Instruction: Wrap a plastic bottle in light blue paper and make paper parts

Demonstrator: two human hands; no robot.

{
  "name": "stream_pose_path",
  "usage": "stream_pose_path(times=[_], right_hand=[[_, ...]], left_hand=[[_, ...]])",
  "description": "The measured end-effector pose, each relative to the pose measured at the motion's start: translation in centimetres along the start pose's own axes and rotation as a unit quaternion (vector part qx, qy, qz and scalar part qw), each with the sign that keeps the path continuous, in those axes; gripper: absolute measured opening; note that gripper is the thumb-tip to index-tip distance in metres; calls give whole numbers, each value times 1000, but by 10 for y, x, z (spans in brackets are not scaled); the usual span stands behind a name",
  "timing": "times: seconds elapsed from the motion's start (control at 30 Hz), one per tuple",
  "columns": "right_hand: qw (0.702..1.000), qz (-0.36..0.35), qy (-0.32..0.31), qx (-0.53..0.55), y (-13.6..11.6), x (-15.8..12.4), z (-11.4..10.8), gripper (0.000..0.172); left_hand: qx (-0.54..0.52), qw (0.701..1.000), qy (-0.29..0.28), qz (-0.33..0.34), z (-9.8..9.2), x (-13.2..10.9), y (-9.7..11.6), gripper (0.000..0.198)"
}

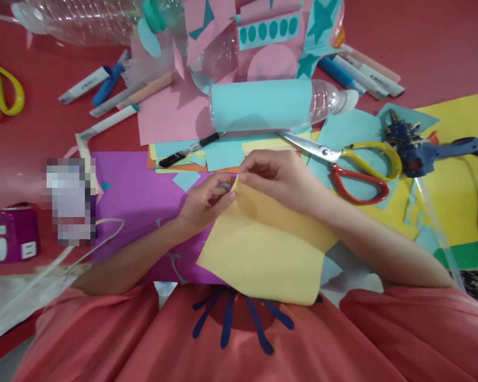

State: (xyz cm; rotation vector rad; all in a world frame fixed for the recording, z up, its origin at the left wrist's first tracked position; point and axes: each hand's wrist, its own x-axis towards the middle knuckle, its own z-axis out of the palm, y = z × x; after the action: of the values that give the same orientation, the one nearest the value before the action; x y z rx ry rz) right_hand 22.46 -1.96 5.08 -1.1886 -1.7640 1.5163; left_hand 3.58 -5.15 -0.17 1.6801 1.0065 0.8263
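Observation:
A pale yellow sheet of paper [263, 244] hangs tilted in front of my chest, its upper corner pinched between both hands. My left hand [207, 199] grips the corner's left side with thumb and fingers. Bent over the same corner from the right, my right hand [281, 178] presses it between thumb and fingertips. Beneath lies a purple sheet [131, 201] with small blue scraps on it. Just beyond my hands are a black pen [187, 151] and a clear plastic bottle wrapped in light blue paper [263, 106]. Scissors with yellow and red handles [334, 154] lie partly opened to the right.
A blue glue gun [418, 154] with its cord rests on yellow paper [462, 201] at right. Markers [107, 122] lie on both sides. Decorated pink paper and bottles [87, 21] stand at the back. A purple power adapter [11, 233] and more scissors [8, 90] are left.

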Motion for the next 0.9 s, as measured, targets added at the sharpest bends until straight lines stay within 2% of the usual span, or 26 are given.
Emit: stream_pose_path(times=[0.2,0.4,0.53,0.7,0.8,0.9], right_hand=[[998,13,-41,-54,-2,-6,13,9],[997,-5,-42,-71,3,-3,11,11],[992,-23,-43,-112,6,2,-2,13],[985,-2,-47,-165,7,7,-29,11],[982,10,-73,-174,6,8,-35,11],[979,13,-100,-178,5,8,-30,11]], left_hand=[[68,993,17,93,-2,2,0,21],[66,994,33,86,-3,3,5,29],[46,993,97,47,-8,7,5,29],[9,984,176,-18,-19,13,-1,32],[-17,980,189,-54,-21,13,-2,30],[-51,982,154,-102,-20,13,3,24]])
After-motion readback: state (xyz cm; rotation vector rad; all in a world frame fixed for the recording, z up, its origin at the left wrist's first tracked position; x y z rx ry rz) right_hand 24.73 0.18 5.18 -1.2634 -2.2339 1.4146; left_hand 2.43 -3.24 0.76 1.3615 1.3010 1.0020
